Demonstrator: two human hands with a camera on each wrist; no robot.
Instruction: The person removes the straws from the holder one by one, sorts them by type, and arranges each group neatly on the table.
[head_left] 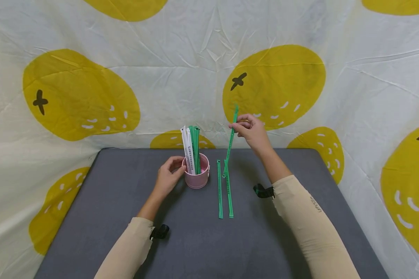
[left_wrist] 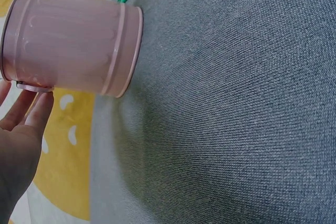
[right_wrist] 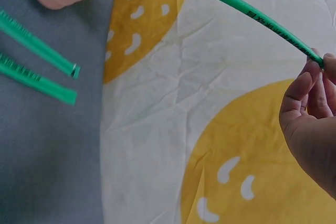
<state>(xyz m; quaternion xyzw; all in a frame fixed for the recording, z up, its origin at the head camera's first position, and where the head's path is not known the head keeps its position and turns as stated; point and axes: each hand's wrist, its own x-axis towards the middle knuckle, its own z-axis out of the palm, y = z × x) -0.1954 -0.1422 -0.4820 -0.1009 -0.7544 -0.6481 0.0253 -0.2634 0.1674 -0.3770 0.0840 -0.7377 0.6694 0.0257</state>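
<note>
A small pink metal bucket (head_left: pixel 196 181) stands on the table, holding several green wrapped straws (head_left: pixel 196 145) and white wrapped sticks (head_left: pixel 187 149) upright. My left hand (head_left: pixel 169 175) holds the bucket's left side, its fingertips at the small side handle (left_wrist: pixel 35 87) near the rim. Raised to the right of the bucket, my right hand (head_left: pixel 252 131) pinches one green wrapped straw (head_left: pixel 232 135) between thumb and fingers near its upper end. That straw slants downward, its lower end overlapping one of two green wrapped straws (head_left: pixel 220 193) that lie side by side on the table.
The dark grey tabletop (head_left: pixel 192 240) ends at a far edge just behind the bucket. A white cloth with yellow fruit prints (head_left: pixel 181 89) hangs behind it. Black straps (head_left: pixel 263 190) stick out from both sleeves.
</note>
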